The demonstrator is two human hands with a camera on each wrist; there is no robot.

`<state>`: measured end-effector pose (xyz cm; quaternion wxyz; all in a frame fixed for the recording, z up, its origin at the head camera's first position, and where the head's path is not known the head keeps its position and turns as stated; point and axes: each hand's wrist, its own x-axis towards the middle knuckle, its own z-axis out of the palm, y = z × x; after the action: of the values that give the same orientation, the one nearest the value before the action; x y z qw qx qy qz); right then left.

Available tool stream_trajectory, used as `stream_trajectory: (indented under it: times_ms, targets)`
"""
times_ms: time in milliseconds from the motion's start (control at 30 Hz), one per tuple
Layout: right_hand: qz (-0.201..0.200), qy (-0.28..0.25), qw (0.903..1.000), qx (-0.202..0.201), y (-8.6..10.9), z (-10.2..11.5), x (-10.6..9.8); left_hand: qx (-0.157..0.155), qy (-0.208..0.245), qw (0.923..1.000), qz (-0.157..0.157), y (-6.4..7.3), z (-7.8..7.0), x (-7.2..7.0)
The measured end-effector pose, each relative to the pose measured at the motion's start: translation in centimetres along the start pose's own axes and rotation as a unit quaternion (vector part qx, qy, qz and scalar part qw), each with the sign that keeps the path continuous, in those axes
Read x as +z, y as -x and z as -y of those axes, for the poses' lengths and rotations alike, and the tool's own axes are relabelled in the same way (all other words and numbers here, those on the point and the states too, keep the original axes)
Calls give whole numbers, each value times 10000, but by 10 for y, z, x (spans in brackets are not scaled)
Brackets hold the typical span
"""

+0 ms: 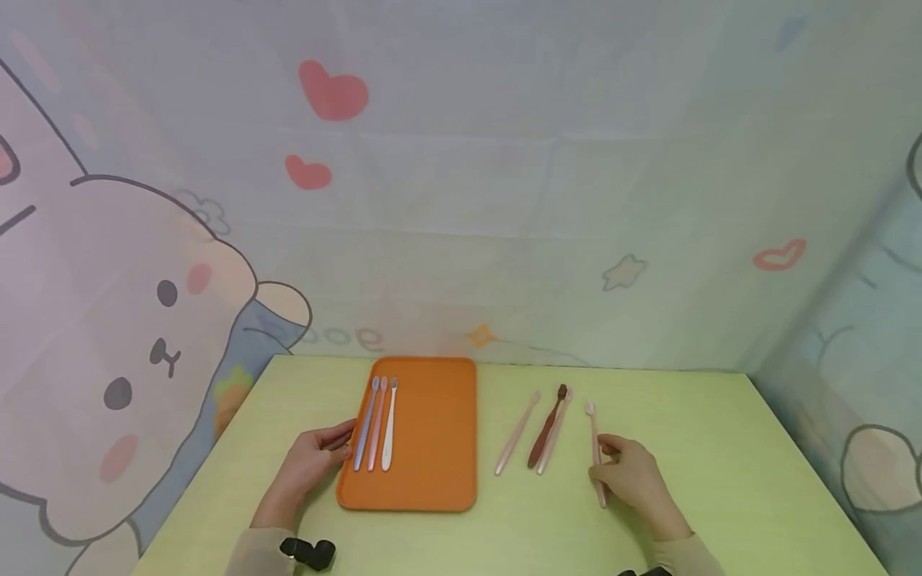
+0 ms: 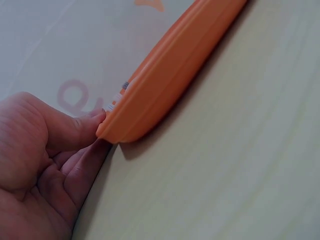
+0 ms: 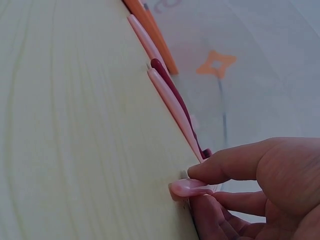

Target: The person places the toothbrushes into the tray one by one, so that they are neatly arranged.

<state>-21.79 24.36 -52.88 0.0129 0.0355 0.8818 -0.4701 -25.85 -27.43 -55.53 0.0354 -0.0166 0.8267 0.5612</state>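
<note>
My left hand (image 1: pixel 311 462) grips the left rim of an orange tray (image 1: pixel 432 432), thumb on top and fingers below the edge in the left wrist view. Inside the tray's left side lie a blue toothbrush (image 1: pixel 366 424), a pink toothbrush (image 1: pixel 378 424) and a white toothbrush (image 1: pixel 390 424), side by side with heads away from me. On the right, my right hand (image 1: pixel 632 474) pinches a pale pink toothbrush (image 1: pixel 594 436) between thumb and fingers; its handle end shows close up in the right wrist view (image 3: pixel 187 189).
Between tray and right hand lie a pale pink toothbrush (image 1: pixel 516 434), a dark red toothbrush (image 1: pixel 546 428) and another pink toothbrush (image 1: pixel 555 432), the last two close together. The light yellow-green table (image 1: pixel 720 464) ends at a printed cloth backdrop (image 1: pixel 504 200) behind.
</note>
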Motion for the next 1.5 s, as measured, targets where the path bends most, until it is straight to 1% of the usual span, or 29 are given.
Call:
stream_trajectory:
  times_ms: [100,333,433,700,933,1133,1300,1500]
  targets:
    - [31,-118,9999,30,1,3,0,-32,-1,10000,-20,2,-1,-1]
    - [-1,24,10000,3,1,4,0,-2,28,10000,-51,2,-4,0]
    - [-4,64,10000,14,1,4,-1,-37,15,10000,-73,1,-5,1]
    - [26,-27,10000,67,0,3,0,-39,92,9999,-74,1,-3,0]
    - [56,248,9996,100,0,5,-2,18,123,9999,-47,0,-2,1]
    - [91,224,9997,85,0,10,-5,56,108,9999,-67,0,-6,2]
    - [113,241,9996,122,0,9,-4,-31,74,9999,-113,1,-7,1]
    - [125,194,9997,112,0,5,-3,-90,87,9999,-104,2,-6,1]
